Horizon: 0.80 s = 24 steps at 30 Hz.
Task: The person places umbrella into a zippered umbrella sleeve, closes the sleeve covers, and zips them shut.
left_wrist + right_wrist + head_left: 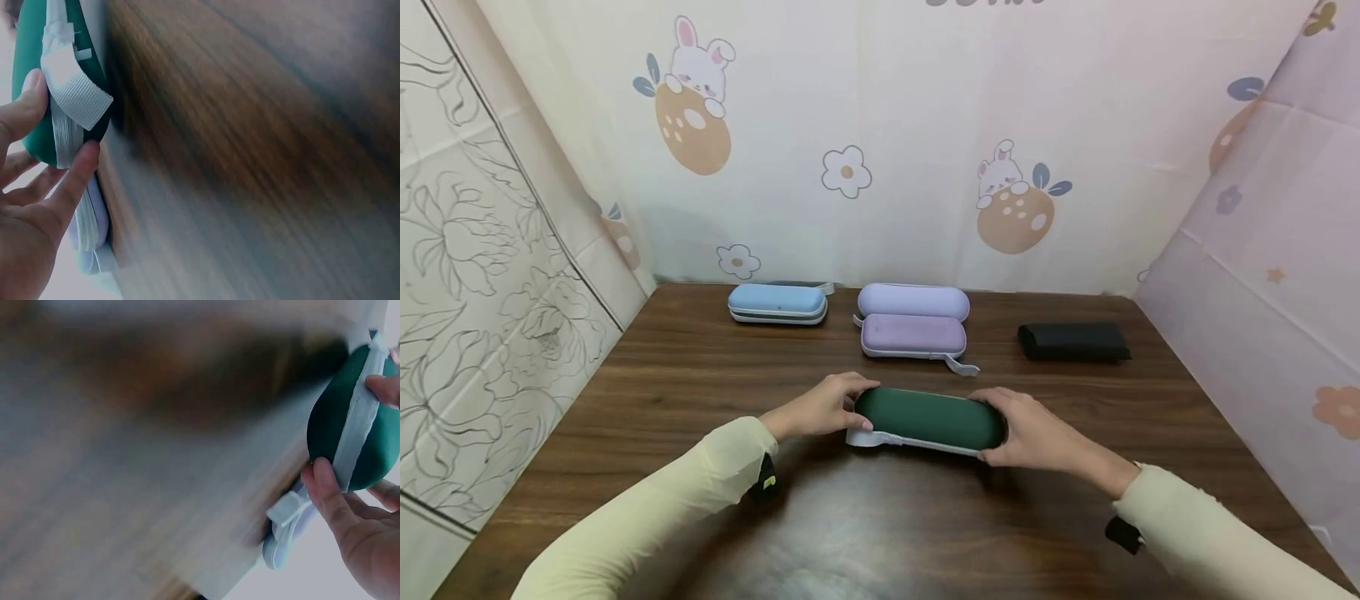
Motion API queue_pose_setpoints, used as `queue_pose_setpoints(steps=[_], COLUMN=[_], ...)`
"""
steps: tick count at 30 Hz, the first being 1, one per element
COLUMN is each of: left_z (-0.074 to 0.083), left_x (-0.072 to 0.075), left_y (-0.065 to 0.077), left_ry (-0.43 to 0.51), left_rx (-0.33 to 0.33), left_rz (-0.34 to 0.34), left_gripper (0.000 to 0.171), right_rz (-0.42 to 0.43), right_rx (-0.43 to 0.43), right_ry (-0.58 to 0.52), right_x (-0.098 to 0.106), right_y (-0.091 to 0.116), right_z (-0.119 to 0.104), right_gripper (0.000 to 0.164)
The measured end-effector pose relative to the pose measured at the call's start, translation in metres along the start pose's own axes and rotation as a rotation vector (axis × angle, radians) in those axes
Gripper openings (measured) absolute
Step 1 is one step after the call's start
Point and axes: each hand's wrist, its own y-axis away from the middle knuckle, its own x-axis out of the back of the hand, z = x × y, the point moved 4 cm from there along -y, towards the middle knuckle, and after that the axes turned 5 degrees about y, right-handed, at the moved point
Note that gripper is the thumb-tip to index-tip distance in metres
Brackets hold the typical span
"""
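Observation:
A green zip-up hard case, like a glasses case (931, 418), is held by its two ends between both hands. Its pale grey zip band runs along the side, and a grey strap loop (78, 94) hangs at the left end. The left hand (826, 407) grips that end, thumb on the near side and fingers around the end. At the other end, the right hand (1026, 429) grips with thumb and fingers. In the right wrist view the green case (331, 419) is tilted, its zip band unbroken. Whether its underside touches the table cannot be told.
Behind, on the brown wooden table (685, 383), lie a blue case (777, 300), a lavender case (913, 302) and a purple case (913, 335) with a strap. A black folded case (1073, 342) lies at right. A patterned curtain (917, 100) closes off the back.

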Motion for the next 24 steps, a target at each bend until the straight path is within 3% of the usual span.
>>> queue_pose_setpoints(steps=[6, 12, 24], left_z=[-0.008, -0.014, -0.027], left_x=[0.018, 0.029, 0.026], left_y=[-0.011, -0.026, -0.035], left_ry=[-0.066, -0.134, -0.162], left_rx=[0.035, 0.062, 0.159], left_rz=[0.092, 0.136, 0.167], left_gripper=[0.063, 0.064, 0.065], right_rz=[0.032, 0.033, -0.029], right_rx=[0.036, 0.036, -0.039], right_ry=[0.002, 0.000, 0.007], right_x=[0.007, 0.010, 0.003], right_y=[-0.030, -0.051, -0.065], right_z=[0.018, 0.036, 0.052], right_gripper=[0.071, 0.072, 0.073])
